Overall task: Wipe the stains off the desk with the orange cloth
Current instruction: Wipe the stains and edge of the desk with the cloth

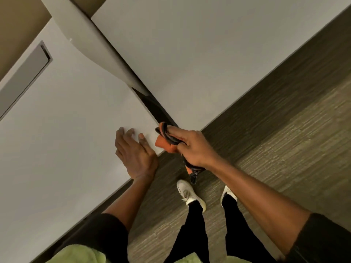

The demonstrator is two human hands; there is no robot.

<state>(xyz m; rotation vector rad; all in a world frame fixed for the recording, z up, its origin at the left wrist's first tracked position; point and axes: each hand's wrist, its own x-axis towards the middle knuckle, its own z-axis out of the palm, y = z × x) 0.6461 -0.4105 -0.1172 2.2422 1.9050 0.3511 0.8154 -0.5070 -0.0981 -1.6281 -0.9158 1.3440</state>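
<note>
The white desk (66, 130) fills the left half of the view, its corner ending near the middle. My left hand (133, 152) rests flat on the desk near that corner, fingers spread, holding nothing. My right hand (193, 147) is closed around the orange cloth (164, 143), which is bunched and has a dark trim. The cloth hangs just past the desk corner, partly over the edge and partly above the floor. A tail of it dangles below my fist. No stains stand out on the desk surface.
A second white desk (199, 54) lies to the upper right, split from the first by a pale divider panel (98, 44). A grey recessed cable hatch (24, 78) sits at the far left. Carpet floor (275, 139) and my white shoes (188, 192) lie below.
</note>
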